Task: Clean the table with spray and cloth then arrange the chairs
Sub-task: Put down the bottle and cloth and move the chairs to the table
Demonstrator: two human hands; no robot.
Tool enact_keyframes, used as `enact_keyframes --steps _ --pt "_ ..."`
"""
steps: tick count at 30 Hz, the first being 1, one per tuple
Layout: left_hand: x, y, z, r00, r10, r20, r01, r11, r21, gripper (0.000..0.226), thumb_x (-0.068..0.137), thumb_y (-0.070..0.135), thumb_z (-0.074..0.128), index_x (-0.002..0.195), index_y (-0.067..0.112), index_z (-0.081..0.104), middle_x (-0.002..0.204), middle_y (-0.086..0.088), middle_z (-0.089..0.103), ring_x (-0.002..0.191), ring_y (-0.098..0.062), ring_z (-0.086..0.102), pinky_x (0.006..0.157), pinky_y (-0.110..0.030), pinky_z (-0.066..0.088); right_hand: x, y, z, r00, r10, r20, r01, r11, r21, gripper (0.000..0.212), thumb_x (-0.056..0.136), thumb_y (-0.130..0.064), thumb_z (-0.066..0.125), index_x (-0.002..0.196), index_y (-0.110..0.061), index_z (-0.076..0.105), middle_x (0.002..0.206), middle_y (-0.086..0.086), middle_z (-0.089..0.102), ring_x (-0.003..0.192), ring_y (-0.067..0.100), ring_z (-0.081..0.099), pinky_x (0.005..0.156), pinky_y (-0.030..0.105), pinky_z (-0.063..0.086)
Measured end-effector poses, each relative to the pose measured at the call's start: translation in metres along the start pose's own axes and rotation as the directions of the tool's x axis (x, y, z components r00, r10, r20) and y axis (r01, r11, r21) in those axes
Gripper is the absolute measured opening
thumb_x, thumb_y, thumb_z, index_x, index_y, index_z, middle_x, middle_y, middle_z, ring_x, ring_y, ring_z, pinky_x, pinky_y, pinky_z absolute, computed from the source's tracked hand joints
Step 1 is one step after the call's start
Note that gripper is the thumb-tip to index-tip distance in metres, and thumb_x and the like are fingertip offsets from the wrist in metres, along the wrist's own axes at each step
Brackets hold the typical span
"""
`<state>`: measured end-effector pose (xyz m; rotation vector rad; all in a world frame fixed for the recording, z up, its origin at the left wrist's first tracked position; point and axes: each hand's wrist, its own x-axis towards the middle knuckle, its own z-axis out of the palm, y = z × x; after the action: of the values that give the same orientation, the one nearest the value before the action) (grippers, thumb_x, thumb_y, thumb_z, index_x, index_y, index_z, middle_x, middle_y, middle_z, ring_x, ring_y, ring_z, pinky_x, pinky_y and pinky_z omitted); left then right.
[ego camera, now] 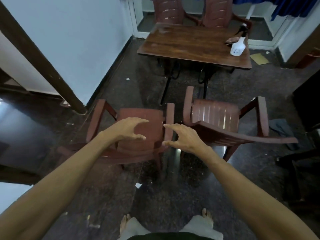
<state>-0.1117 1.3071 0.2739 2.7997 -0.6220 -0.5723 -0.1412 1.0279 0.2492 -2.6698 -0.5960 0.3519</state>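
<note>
My left hand (pixel 129 129) and right hand (pixel 181 137) are apart, fingers spread and empty, poised over the left chair (pixel 152 118) to grip its back. Blur hides any contact. Spray bottle (pixel 238 47) and cloth (pixel 232 40) lie at the table's (pixel 190 44) right edge, apparently set aside.

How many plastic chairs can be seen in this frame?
4. Behind the table stand the far left chair and far right chair. Before it, set apart from it, stand the near left chair and near right chair. The dark right edge could hide more.
</note>
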Motion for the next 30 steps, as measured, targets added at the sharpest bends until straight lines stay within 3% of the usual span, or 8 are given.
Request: enact_keyframes --steps 5,8,12,15,18,24,30 --pt "-0.073 -0.112 0.014 0.989 -0.081 0.123 0.097 0.986 -0.133 0.109 0.063 0.091 0.061 0.153 0.033 0.041 0.157 0.005 0.045 0.142 -0.016 0.044 0.116 -0.036 0.037 0.041 -0.116 0.066 0.995 0.032 0.096 -0.035 0.999 0.031 0.104 0.067 -0.088 0.055 0.153 -0.036 0.029 0.152 -0.001 0.045 0.137 0.022 0.043 0.109 0.049 0.037" --pt "-0.112 -0.161 0.028 0.961 -0.096 0.26 0.151 0.968 -0.2 0.119 0.05 0.096 0.066 0.15 0.037 0.044 0.155 0.01 0.047 0.138 -0.012 0.049 0.116 -0.035 0.039 0.052 -0.171 0.09 0.975 0.001 0.222 0.0 1.0 -0.005 0.113 0.064 -0.084 0.063 0.156 -0.032 0.023 0.155 0.001 0.041 0.139 0.024 0.041 0.112 0.049 0.033" --pt "-0.127 -0.197 0.046 0.911 -0.046 0.41 0.068 0.997 -0.04 0.114 0.054 0.088 0.074 0.152 0.04 0.04 0.157 0.013 0.045 0.14 -0.01 0.047 0.118 -0.033 0.036 0.066 -0.199 0.115 0.925 0.086 0.369 -0.057 0.994 -0.089 0.104 0.068 -0.065 0.075 0.153 -0.031 0.026 0.148 0.004 0.048 0.132 0.028 0.048 0.109 0.047 0.039" --pt "-0.12 -0.195 0.053 0.936 0.001 0.351 -0.058 0.987 0.15 0.077 0.084 0.051 0.07 0.153 0.039 0.039 0.154 0.009 0.049 0.139 -0.015 0.048 0.115 -0.034 0.037 0.071 -0.196 0.126 0.915 0.161 0.371 -0.079 0.971 -0.227 0.061 0.074 -0.041 0.067 0.132 -0.029 0.053 0.123 0.005 0.064 0.113 0.031 0.062 0.093 0.044 0.051" --pt "-0.106 -0.194 0.05 0.955 0.046 0.294 -0.112 0.971 0.213 0.07 0.085 0.025 0.058 0.15 0.047 0.041 0.145 0.006 0.059 0.128 -0.019 0.059 0.108 -0.037 0.046 0.076 -0.19 0.124 0.928 0.216 0.305 -0.129 0.951 -0.282 0.049 0.076 -0.031 0.056 0.125 -0.028 0.059 0.115 0.006 0.066 0.105 0.032 0.063 0.086 0.041 0.047" --pt "-0.052 -0.201 0.025 0.97 0.096 0.221 -0.154 0.953 0.262 0.068 0.087 0.02 0.049 0.149 0.048 0.042 0.126 -0.002 0.068 0.11 -0.024 0.065 0.095 -0.039 0.051 0.108 -0.16 0.099 0.928 0.33 0.172 -0.277 0.921 -0.273 0.036 0.075 -0.025 0.049 0.107 -0.021 0.065 0.101 0.005 0.068 0.096 0.032 0.064 0.087 0.046 0.045" --pt "0.019 -0.21 -0.004 0.971 0.102 0.218 -0.163 0.945 0.283 0.07 0.088 0.014 0.049 0.149 0.048 0.043 0.127 -0.002 0.068 0.113 -0.026 0.065 0.093 -0.04 0.049 0.158 -0.12 0.078 0.919 0.369 0.142 -0.325 0.91 -0.257 0.038 0.074 -0.027 0.047 0.106 -0.018 0.065 0.105 0.008 0.067 0.099 0.036 0.062 0.094 0.053 0.045"
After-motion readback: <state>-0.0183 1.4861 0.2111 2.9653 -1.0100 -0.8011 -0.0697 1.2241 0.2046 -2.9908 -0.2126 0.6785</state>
